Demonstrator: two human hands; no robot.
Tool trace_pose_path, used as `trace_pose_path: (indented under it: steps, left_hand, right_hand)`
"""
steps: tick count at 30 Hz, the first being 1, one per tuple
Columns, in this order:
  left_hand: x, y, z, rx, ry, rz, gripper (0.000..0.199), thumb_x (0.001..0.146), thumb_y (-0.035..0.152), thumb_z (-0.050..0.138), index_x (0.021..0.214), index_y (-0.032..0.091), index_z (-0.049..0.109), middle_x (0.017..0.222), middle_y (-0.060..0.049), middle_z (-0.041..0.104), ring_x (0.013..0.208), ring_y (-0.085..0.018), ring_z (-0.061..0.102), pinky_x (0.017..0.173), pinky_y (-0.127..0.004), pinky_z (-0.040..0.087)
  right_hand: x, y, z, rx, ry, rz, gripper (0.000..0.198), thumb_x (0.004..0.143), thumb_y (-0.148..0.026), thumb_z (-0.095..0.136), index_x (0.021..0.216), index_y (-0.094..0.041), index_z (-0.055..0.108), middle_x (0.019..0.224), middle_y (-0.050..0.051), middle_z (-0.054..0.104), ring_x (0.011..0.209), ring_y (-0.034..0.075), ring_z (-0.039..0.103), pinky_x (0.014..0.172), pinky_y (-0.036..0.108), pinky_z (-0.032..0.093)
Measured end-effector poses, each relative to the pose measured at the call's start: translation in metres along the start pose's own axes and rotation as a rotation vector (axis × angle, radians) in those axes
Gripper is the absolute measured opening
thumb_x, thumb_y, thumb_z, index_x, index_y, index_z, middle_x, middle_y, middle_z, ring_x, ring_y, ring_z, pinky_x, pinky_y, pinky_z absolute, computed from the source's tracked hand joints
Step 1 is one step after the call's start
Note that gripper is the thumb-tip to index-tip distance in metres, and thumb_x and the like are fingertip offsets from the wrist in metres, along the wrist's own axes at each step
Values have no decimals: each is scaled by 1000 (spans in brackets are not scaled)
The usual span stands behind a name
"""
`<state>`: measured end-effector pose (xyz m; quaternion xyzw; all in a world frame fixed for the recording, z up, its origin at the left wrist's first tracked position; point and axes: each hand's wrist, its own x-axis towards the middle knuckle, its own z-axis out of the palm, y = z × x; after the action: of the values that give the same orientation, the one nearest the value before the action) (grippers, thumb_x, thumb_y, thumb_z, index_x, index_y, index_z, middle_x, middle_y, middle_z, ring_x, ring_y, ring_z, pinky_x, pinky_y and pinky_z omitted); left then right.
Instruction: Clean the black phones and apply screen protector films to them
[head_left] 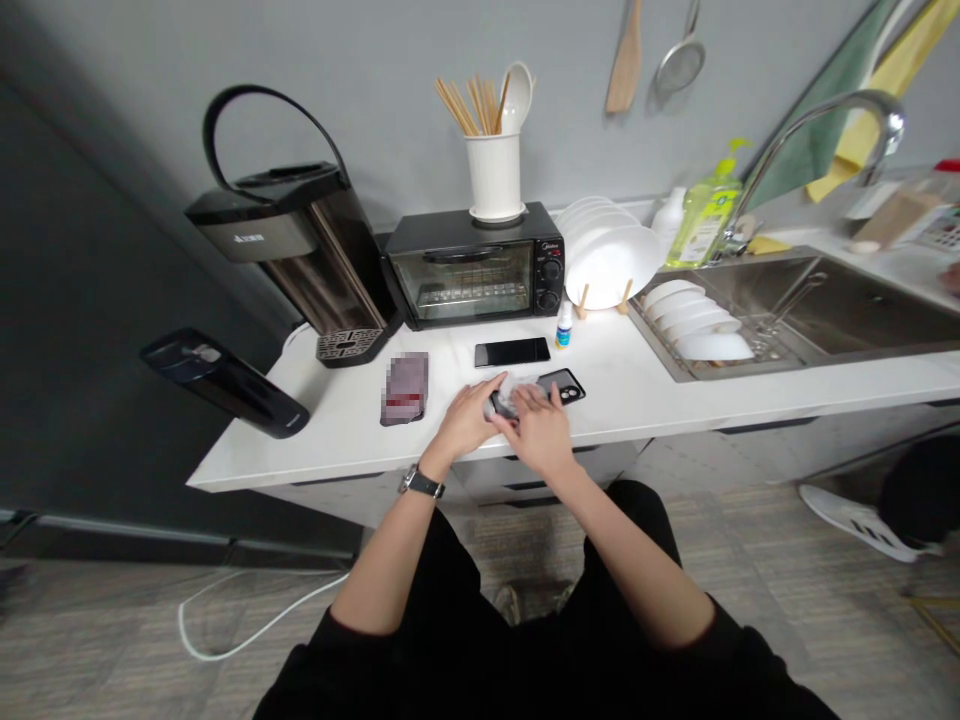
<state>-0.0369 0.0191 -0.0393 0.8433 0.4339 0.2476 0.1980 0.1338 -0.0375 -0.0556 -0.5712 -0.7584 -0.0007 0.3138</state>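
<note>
A dark phone case (pixel 568 388) with round camera cutouts lies near the counter's front edge. A crumpled grey-white cloth (pixel 511 391) covers part of it. My left hand (pixel 469 418) grips the case's left end, by the cloth. With bent fingers, my right hand (pixel 541 430) presses the cloth onto the case. Just behind lies a black phone (pixel 512 352), face up. A small white spray bottle (pixel 564 330) with a blue label stands to its right. Left of my hands is a purplish, blurred-out flat item (pixel 405 388).
Along the wall stand a water dispenser (pixel 300 250), a toaster oven (pixel 472 270) bearing a utensil holder (pixel 495 172), and racked white plates (pixel 611 262). A black tumbler (pixel 225 383) is at the left; a sink (pixel 847 310) with bowls (pixel 694 320) is right. Another person's shoe (pixel 855 520) shows.
</note>
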Motion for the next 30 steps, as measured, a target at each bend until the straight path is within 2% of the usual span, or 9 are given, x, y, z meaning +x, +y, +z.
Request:
trace_pose_path:
  steps: [3, 5, 10, 14, 16, 19, 24, 27, 30]
  left_hand:
    - [0, -3, 0, -19, 3, -7, 83, 84, 24, 80, 160, 21, 47, 149, -14, 64, 134, -33, 62, 118, -48, 45]
    - [0, -3, 1, -34, 23, -23, 85, 82, 25, 83, 159, 22, 48, 144, -13, 67, 132, -32, 63, 116, -47, 47]
    - [-2, 2, 1, -29, 46, -40, 90, 80, 42, 89, 159, 24, 48, 142, -12, 68, 133, -33, 62, 118, -50, 45]
    - [-1, 8, -1, -10, 40, -40, 88, 81, 41, 89, 158, 28, 49, 142, -9, 70, 134, -32, 62, 119, -50, 44]
    - [-1, 9, -1, -7, 37, -30, 88, 81, 41, 89, 158, 28, 49, 143, -9, 69, 135, -32, 61, 120, -50, 43]
    - [-1, 6, -1, -15, 36, -16, 85, 83, 39, 86, 159, 28, 49, 143, -9, 68, 134, -31, 62, 119, -49, 44]
    - [-1, -1, 0, -29, 22, 15, 80, 85, 27, 80, 159, 24, 50, 140, -12, 66, 128, -30, 64, 114, -45, 48]
    - [-2, 0, 0, -30, 29, -5, 84, 83, 26, 83, 160, 25, 49, 140, -11, 66, 129, -30, 64, 114, -45, 49]
    - [-3, 5, -2, -26, 37, -15, 88, 81, 36, 88, 159, 28, 49, 142, -11, 67, 133, -31, 62, 116, -47, 47]
  right_hand:
    - [-3, -18, -2, 122, -82, -68, 55, 107, -59, 51, 130, -13, 70, 139, 20, 73, 138, 32, 63, 126, 58, 33]
    - [-10, -12, -12, 150, -105, -82, 48, 108, -57, 49, 127, -18, 71, 137, 16, 75, 138, 30, 64, 127, 60, 30]
    - [-23, 46, -41, 36, -74, -60, 43, 111, -51, 44, 131, -23, 70, 140, 13, 74, 139, 30, 63, 131, 67, 14]
    - [-16, 74, -45, -96, 16, 26, 47, 111, -51, 44, 132, -17, 69, 139, 17, 74, 132, 33, 68, 131, 69, 9]
    - [-10, 69, -37, -116, 38, 50, 54, 109, -55, 46, 135, -12, 67, 139, 20, 73, 133, 35, 67, 130, 67, 13]
    - [1, 40, -19, -95, 28, 51, 63, 106, -61, 49, 136, -8, 66, 142, 24, 70, 139, 39, 61, 129, 66, 18]
    - [0, -8, -9, 95, -105, -84, 57, 105, -62, 53, 132, -15, 69, 139, 18, 73, 140, 34, 62, 130, 66, 20]
    - [-11, -2, -23, 166, -161, -114, 45, 107, -57, 51, 129, -23, 71, 139, 12, 74, 138, 30, 64, 129, 68, 20]
    - [-20, 30, -40, 104, -132, -81, 40, 110, -52, 48, 130, -26, 71, 138, 10, 75, 136, 29, 66, 130, 70, 14]
